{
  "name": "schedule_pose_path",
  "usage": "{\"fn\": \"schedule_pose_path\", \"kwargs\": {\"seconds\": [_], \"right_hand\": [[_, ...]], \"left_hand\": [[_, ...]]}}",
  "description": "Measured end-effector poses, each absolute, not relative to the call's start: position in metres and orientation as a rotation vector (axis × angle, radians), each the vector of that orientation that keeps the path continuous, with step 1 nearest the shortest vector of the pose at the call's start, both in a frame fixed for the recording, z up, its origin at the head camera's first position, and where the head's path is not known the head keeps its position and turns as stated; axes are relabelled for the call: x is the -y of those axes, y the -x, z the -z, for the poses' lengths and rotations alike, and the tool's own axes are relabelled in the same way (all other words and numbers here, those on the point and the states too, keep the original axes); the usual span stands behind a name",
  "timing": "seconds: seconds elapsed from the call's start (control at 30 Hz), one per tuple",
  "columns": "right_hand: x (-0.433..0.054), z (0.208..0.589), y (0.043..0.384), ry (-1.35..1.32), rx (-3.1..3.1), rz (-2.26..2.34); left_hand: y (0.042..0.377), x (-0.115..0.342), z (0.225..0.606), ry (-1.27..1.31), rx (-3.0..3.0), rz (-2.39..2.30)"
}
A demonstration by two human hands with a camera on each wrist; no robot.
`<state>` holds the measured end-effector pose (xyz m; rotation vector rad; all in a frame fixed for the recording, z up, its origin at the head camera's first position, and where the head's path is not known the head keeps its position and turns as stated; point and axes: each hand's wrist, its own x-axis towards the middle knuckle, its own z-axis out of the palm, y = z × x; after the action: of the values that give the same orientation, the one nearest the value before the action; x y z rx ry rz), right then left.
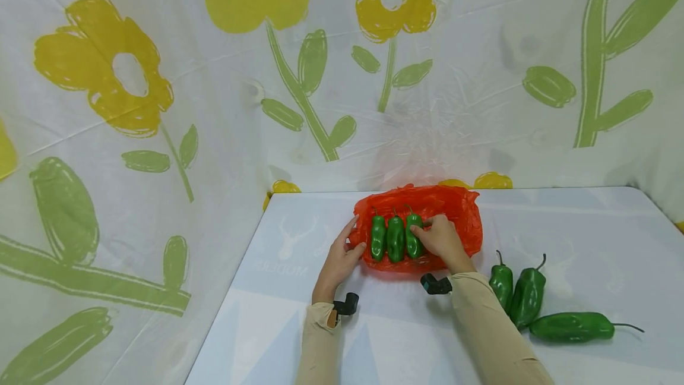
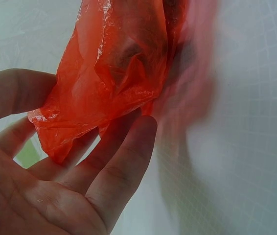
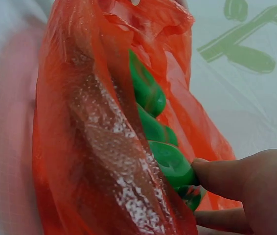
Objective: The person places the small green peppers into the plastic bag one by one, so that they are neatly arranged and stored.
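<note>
A red plastic bag (image 1: 461, 215) lies spread like a tray at the table's back, holding a row of green peppers: a left one (image 1: 378, 239), a middle one (image 1: 395, 239) and a right one (image 1: 414, 248). My right hand (image 1: 440, 236) pinches the right pepper between thumb and fingers; the right wrist view shows the thumb (image 3: 221, 176) against its end. At the bag's left side, my left hand (image 1: 342, 259) holds the bag's edge. In the left wrist view the thumb (image 2: 21, 90) is on one side of the red film, the fingers on the other.
To the right of my right forearm lie more green peppers: one partly behind the sleeve (image 1: 501, 281), another beside it (image 1: 528, 296), and one lying sideways (image 1: 574, 327). They rest on the pale table (image 1: 395, 337). A flower-printed curtain (image 1: 454, 123) closes off the back and left.
</note>
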<state>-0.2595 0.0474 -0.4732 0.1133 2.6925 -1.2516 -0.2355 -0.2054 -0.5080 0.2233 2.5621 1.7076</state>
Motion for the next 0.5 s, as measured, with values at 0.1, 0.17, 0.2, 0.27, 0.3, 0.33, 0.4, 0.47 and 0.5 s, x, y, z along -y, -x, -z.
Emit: {"fn": "schedule_pose_path", "kwargs": {"seconds": [0.1, 0.17, 0.2, 0.27, 0.3, 0.33, 0.4, 0.47, 0.5], "right_hand": [[-0.0466, 0.4742, 0.2595, -0.113, -2.697, 1.254], [-0.0460, 0.4746, 0.2594, -0.111, -2.698, 1.255], [-0.0457, 0.4748, 0.2594, -0.114, -2.698, 1.256], [-0.0454, 0.4751, 0.2593, -0.124, -2.689, 1.262], [-0.0455, 0.4754, 0.2592, -0.128, -2.682, 1.266], [-0.0453, 0.4754, 0.2589, -0.130, -2.675, 1.271], [-0.0453, 0.4755, 0.2585, -0.146, -2.660, 1.282], [-0.0453, 0.4760, 0.2582, -0.151, -2.652, 1.288], [-0.0453, 0.4763, 0.2581, -0.152, -2.650, 1.292]], "left_hand": [[0.2351, 0.2054, 0.5079, -0.216, -2.560, -1.707], [0.2348, 0.2053, 0.5076, -0.211, -2.564, -1.701], [0.2348, 0.2052, 0.5076, -0.209, -2.565, -1.702], [0.2347, 0.2051, 0.5076, -0.211, -2.565, -1.702], [0.2347, 0.2050, 0.5077, -0.213, -2.568, -1.700], [0.2348, 0.2049, 0.5078, -0.217, -2.567, -1.702], [0.2348, 0.2049, 0.5080, -0.228, -2.563, -1.710], [0.2348, 0.2049, 0.5082, -0.235, -2.562, -1.712], [0.2348, 0.2049, 0.5081, -0.236, -2.561, -1.713]]}}
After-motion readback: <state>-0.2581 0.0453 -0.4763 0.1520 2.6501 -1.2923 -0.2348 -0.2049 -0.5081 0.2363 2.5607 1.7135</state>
